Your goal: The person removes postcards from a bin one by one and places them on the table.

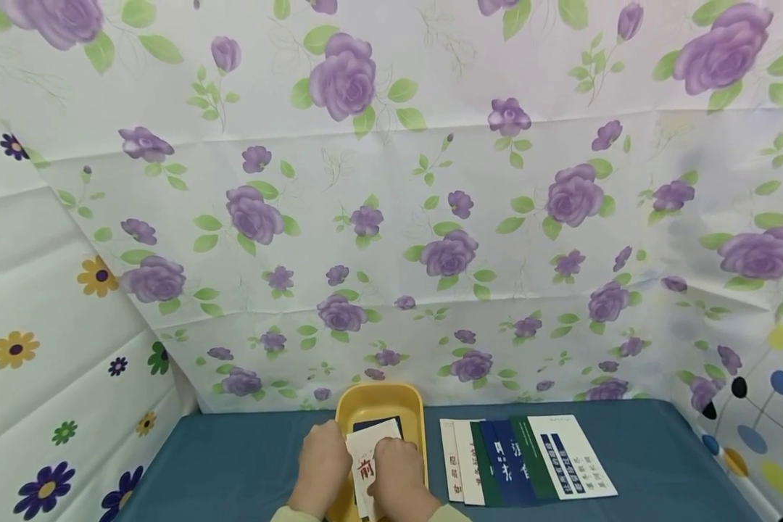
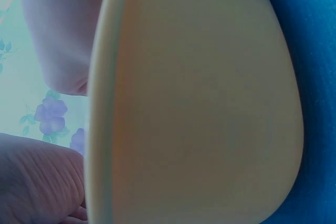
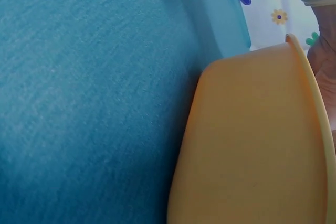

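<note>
Inside a yellow plastic tray (image 1: 378, 394), a white booklet (image 1: 364, 442) with red characters lies tilted over a dark blue one (image 1: 365, 421). My right hand (image 1: 399, 475) grips the white booklet's right side, its thumb over the front. Curled at the booklet's left edge is my left hand (image 1: 322, 460), its fingertips hidden from the head camera. The left wrist view is mostly filled by the tray's outer wall (image 2: 205, 103), with parts of hands (image 2: 39, 177) beyond the rim. In the right wrist view the tray's other side (image 3: 257, 135) shows, a hand (image 3: 324, 72) behind it.
To the right of the tray, several booklets (image 1: 512, 464) in white, green and blue overlap in a fan on the blue tablecloth (image 1: 235, 464). A flowered sheet (image 1: 391, 254) hangs behind the table, and patterned sheets (image 1: 39, 312) close in the sides.
</note>
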A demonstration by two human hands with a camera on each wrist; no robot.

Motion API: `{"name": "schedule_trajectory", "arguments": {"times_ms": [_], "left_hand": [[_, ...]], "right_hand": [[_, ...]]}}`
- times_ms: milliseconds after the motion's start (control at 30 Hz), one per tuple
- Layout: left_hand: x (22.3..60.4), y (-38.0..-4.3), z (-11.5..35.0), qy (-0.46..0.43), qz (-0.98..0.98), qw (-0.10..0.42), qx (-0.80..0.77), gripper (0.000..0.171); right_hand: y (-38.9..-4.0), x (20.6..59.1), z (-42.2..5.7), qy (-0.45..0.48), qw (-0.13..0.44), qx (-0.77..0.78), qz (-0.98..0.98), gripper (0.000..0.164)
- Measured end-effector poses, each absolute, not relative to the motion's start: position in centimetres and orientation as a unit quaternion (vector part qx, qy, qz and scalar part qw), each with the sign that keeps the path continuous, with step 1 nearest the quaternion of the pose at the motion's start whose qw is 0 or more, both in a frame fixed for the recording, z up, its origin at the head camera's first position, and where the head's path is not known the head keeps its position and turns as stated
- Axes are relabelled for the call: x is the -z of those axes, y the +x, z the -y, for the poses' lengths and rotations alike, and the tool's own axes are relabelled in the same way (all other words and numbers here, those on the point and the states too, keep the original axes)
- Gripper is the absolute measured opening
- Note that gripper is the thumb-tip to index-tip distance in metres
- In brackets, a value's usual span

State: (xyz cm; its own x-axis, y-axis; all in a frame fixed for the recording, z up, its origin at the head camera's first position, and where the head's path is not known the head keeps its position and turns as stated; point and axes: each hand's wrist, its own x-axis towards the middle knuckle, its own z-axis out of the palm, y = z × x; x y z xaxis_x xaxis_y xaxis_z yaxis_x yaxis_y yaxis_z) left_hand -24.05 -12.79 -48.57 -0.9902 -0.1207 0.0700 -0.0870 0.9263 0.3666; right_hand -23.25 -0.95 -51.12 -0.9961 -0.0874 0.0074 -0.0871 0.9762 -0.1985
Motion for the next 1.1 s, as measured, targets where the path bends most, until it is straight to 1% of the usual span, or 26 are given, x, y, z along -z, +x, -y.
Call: {"name": "schedule_trajectory", "arguments": {"times_ms": [133, 200, 400, 467, 667, 867, 1000, 1100], "left_hand": [[48.5, -24.0, 12.8, 0.054, 0.980, 0.043, 0.187, 0.015], [48.5, -24.0, 12.8, 0.054, 0.980, 0.045, 0.188, 0.015], [48.3, -23.9, 12.8, 0.054, 0.979, 0.050, 0.188, 0.015], [48.3, -24.0, 12.8, 0.054, 0.980, 0.048, 0.186, 0.015], [48.6, -24.2, 12.8, 0.053, 0.981, 0.052, 0.180, 0.015], [48.6, -24.2, 12.8, 0.052, 0.980, 0.063, 0.182, 0.015], [48.6, -24.1, 12.7, 0.054, 0.980, 0.060, 0.182, 0.015], [48.5, -24.0, 12.6, 0.054, 0.981, 0.056, 0.178, 0.016]], "right_hand": [[-23.3, 51.1, 0.7, -0.048, -0.027, 0.076, -0.996, 0.055], [-23.3, 51.1, 0.6, -0.054, -0.046, 0.065, -0.995, 0.054], [-23.1, 51.3, 0.3, -0.076, -0.086, 0.062, -0.991, 0.023], [-23.1, 51.2, 0.2, -0.081, -0.080, 0.072, -0.991, 0.019], [-23.1, 50.4, -0.6, -0.088, -0.035, 0.146, -0.985, 0.022], [-22.9, 49.9, -1.1, -0.082, -0.005, 0.217, -0.973, 0.020], [-22.7, 49.8, -1.4, -0.083, -0.007, 0.249, -0.965, 0.016], [-22.7, 49.9, -1.8, -0.092, -0.024, 0.274, -0.957, 0.016]]}}
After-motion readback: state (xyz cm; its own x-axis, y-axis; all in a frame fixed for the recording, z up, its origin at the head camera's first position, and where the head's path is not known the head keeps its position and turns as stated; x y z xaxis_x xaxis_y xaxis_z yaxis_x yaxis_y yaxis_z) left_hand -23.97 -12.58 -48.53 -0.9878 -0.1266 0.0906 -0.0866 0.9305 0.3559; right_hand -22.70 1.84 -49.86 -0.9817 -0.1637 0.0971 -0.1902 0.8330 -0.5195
